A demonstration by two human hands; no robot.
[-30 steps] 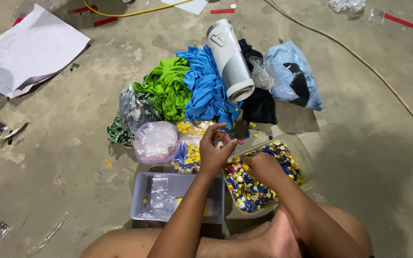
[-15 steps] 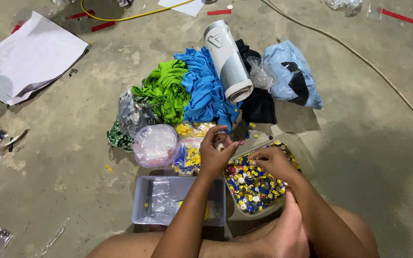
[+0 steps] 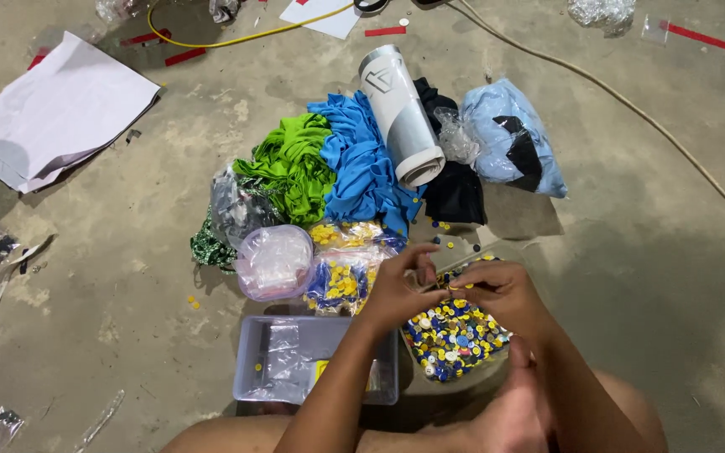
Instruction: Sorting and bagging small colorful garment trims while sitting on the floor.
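Note:
My left hand (image 3: pixel 403 292) and my right hand (image 3: pixel 497 289) meet fingertip to fingertip just above a tray of small blue, yellow and white buttons (image 3: pixel 455 340). Both pinch something tiny between them; it is too small to identify. A clear plastic box (image 3: pixel 272 362) with small plastic bags inside sits on the floor under my left forearm. Bags of yellow and blue buttons (image 3: pixel 341 273) lie just left of my hands.
Green cloth (image 3: pixel 291 168), blue cloth (image 3: pixel 362 164), a white rolled sheet (image 3: pixel 400 113), black cloth and a pale blue bag (image 3: pixel 509 134) lie beyond. A clear bag bundle (image 3: pixel 274 262) sits left. White paper (image 3: pixel 56 109) and a yellow cable (image 3: pixel 237 33) lie farther away.
My right hand has lifted off the button tray and come up to meet the left hand. The camera view shifted slightly.

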